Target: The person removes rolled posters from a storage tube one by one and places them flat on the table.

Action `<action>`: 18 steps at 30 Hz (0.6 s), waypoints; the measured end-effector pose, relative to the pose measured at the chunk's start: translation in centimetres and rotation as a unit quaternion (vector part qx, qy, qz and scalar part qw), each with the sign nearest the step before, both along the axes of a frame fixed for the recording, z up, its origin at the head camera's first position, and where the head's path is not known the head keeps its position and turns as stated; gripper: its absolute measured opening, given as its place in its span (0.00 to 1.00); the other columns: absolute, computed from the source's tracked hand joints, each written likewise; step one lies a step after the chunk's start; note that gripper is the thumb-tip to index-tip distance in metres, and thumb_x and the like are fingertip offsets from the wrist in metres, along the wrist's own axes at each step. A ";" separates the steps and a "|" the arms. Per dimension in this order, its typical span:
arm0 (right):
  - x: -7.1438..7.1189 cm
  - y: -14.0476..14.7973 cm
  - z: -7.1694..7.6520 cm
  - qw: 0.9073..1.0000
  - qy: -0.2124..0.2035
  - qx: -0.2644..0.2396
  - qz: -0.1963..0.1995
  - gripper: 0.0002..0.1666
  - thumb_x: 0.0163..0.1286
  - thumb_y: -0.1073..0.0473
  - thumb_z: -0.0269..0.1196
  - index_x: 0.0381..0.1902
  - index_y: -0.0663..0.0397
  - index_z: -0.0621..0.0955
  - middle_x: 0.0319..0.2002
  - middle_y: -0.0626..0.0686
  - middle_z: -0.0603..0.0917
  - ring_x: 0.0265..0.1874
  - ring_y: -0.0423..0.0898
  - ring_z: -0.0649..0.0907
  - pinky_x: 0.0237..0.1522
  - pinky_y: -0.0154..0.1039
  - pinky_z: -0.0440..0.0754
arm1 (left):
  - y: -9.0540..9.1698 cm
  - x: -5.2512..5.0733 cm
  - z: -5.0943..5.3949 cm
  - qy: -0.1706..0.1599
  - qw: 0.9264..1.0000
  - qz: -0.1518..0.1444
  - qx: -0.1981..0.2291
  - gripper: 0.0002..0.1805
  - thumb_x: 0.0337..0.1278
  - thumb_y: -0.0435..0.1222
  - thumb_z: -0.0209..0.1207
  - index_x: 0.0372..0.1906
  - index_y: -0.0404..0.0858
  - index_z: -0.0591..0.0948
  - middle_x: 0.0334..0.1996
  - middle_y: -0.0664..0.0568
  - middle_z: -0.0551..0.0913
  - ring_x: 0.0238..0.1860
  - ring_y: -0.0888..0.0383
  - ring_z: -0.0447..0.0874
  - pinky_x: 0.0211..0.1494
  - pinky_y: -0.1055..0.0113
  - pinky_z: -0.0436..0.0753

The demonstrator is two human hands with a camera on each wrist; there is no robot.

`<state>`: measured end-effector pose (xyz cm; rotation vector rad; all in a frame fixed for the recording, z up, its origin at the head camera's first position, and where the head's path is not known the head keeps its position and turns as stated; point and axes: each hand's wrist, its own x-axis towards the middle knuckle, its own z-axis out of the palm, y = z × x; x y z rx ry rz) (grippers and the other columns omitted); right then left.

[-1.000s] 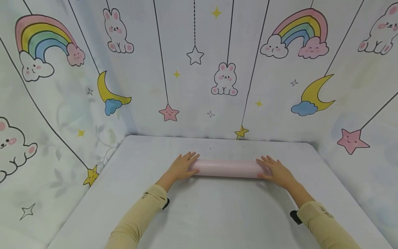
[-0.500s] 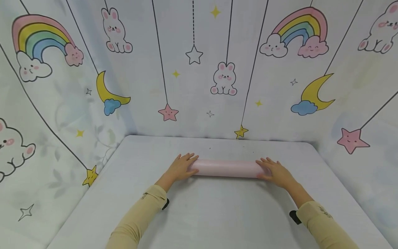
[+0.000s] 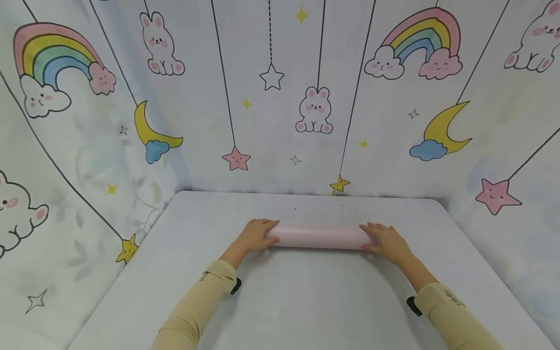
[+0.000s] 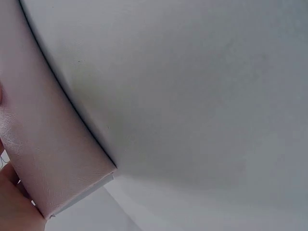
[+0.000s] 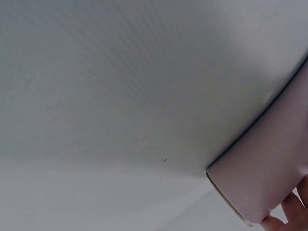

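A smooth, pale pink roll (image 3: 321, 236) lies crosswise on the white table, towards its far side. At the roll's left end, my left hand (image 3: 255, 235) grips it, thumb on the near side and fingers over the top. My right hand (image 3: 388, 243) holds the right end in the same way. The left wrist view shows the pink roll (image 4: 53, 125) with a faintly creased surface and a pale edge at its end. In the right wrist view, fingertips (image 5: 293, 207) touch the pink roll (image 5: 260, 178), whose end has a thin light rim.
The white table (image 3: 306, 301) has rounded far corners and a few tiny dark specks beyond the roll. A white curtain (image 3: 280, 126) printed with rabbits, stars, moons and rainbows hangs behind it and on both sides. Dark wrist devices (image 3: 414, 306) show below the sleeves.
The left fingers, more spread before, have drawn together and curled down over the roll. The right fingers have also closed a little. The roll stays in place; the head view has shifted slightly.
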<state>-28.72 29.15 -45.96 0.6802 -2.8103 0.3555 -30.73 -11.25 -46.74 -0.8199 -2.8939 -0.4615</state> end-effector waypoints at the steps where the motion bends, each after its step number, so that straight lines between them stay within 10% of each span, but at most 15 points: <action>1: 0.0 0.0 0.0 1.000 0.002 0.001 0.000 0.37 0.50 0.49 0.69 0.57 0.59 0.74 0.53 0.68 0.74 0.54 0.64 0.72 0.54 0.67 0.59 | 0.0 0.0 0.0 -0.001 1.000 -0.001 0.003 0.31 0.56 0.52 0.56 0.63 0.42 0.69 0.56 0.44 0.73 0.59 0.46 0.68 0.61 0.46 0.59; 18: -0.9 0.1 0.0 1.000 -0.017 0.017 -0.006 0.37 0.50 0.50 0.69 0.56 0.59 0.74 0.51 0.67 0.76 0.52 0.63 0.74 0.51 0.67 0.62 | 0.4 -0.1 0.7 -0.043 0.999 0.022 0.023 0.30 0.54 0.52 0.58 0.61 0.43 0.72 0.55 0.44 0.74 0.58 0.46 0.69 0.61 0.48 0.60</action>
